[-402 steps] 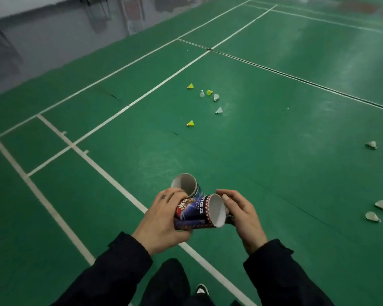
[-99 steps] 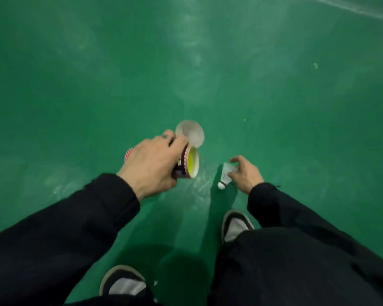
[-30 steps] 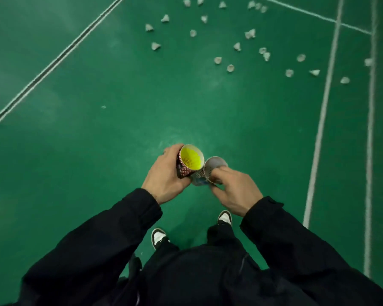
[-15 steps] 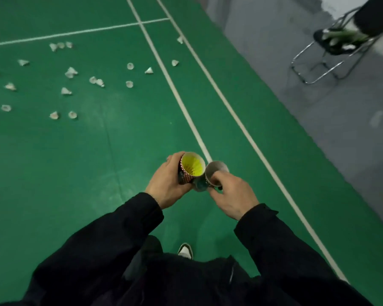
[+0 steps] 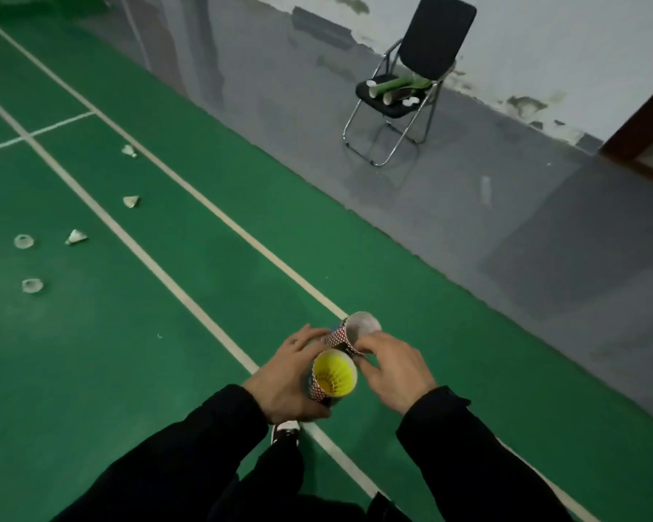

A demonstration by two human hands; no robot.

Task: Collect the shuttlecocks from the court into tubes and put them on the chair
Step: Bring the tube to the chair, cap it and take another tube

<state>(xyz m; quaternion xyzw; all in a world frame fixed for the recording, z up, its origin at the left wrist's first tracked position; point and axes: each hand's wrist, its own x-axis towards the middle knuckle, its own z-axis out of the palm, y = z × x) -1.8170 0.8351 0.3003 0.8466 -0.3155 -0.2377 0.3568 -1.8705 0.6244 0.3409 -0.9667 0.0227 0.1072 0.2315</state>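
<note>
The left hand has its grip wrapped around the near tube, whose open mouth faces up at the camera and shows a yellow shuttlecock seated inside. The right hand grips the far tube at its rim, thumb and fingers curled over the patterned wall; what fills its pale mouth cannot be told. The two tubes touch side by side, long axes running down and away from the head, so only their mouths show. Outward from the hands, the chair stands ahead and to the right on the grey floor beyond the court's white lines, well apart, with green tubes already lying across its seat. Loose shuttlecocks lie to the left on the court, the opposite way. The right hand is nearer the chair, so the delivery would probably lead from that side.
</note>
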